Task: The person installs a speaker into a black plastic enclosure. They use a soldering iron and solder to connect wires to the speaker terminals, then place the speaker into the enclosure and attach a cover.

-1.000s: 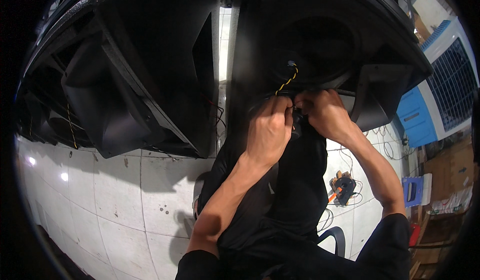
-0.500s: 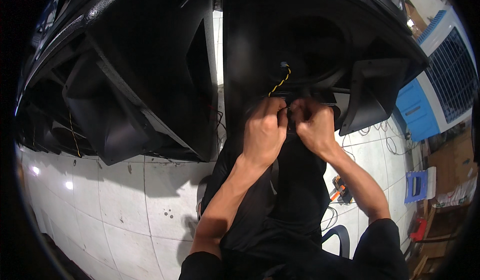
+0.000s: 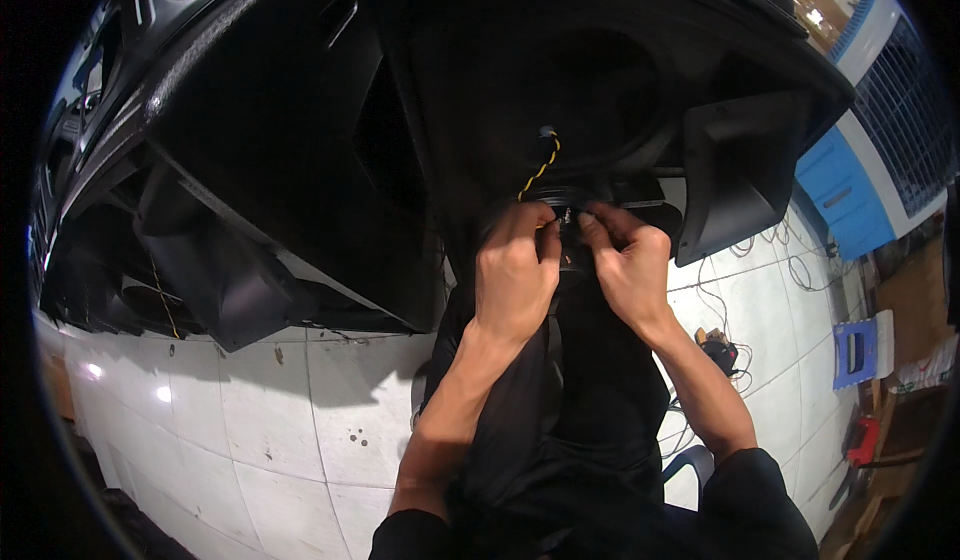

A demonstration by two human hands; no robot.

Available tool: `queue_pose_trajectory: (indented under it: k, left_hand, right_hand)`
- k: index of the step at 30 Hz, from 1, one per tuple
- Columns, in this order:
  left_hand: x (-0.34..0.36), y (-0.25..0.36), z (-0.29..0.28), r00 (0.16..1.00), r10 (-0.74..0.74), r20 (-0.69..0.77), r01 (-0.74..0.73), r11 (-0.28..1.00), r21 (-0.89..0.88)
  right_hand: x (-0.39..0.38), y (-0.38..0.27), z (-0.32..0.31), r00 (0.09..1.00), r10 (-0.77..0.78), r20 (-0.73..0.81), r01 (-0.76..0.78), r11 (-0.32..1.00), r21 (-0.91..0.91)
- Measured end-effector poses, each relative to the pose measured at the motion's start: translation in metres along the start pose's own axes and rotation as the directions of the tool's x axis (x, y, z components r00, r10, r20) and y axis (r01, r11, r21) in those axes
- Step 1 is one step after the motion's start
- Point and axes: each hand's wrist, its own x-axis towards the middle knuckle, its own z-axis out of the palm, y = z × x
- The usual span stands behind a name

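A twisted yellow-and-black wire (image 3: 541,172) comes out of the round opening of a large black speaker cabinet (image 3: 480,80) and runs down to my left hand (image 3: 517,272). My left hand is closed, its thumb and forefinger pinching the wire's lower end. Opposite it, my right hand (image 3: 632,265) is pinched too, its fingertips at a round dark part, seemingly a speaker driver (image 3: 572,260). A small metal terminal (image 3: 568,217) shows between the two hands. Whatever the right fingertips hold is too small to make out.
To the left stand more black cabinets with flared horns (image 3: 235,260). A horn (image 3: 745,175) lies at the right of the near cabinet. Farther right are a blue-and-white air cooler (image 3: 870,150), loose cables, a dark tool (image 3: 715,350) on the tiled floor and a purple-and-white stool (image 3: 862,350).
My hands have drawn slightly apart, so the metal terminal shows between them. The whole view has shifted a little, with the cabinet opening now farther left.
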Motion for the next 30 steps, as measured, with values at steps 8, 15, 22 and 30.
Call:
queue_pose_trajectory:
  k: [8, 15, 22, 30]
  left_hand:
    - [-0.001, 0.002, -0.003, 0.998, -0.028, 0.049, 0.027, 0.999, 0.025]
    - [-0.005, -0.002, 0.000, 1.000, 0.021, -0.006, -0.021, 0.999, 0.040]
    - [-0.005, -0.005, 0.004, 0.992, 0.111, -0.054, -0.109, 0.993, 0.035]
    - [-0.005, 0.006, -0.002, 1.000, 0.019, 0.008, -0.019, 0.999, 0.046]
  right_hand:
    - [0.003, -0.015, 0.022, 0.996, 0.013, -0.093, -0.011, 1.000, 0.026]
    - [0.016, -0.026, 0.027, 0.973, -0.219, -0.077, 0.175, 0.911, -0.374]
    - [0.010, -0.036, 0.032, 0.981, -0.161, -0.108, 0.113, 0.927, -0.359]
    - [0.001, -0.019, -0.013, 0.994, 0.085, -0.071, -0.077, 0.992, 0.103]
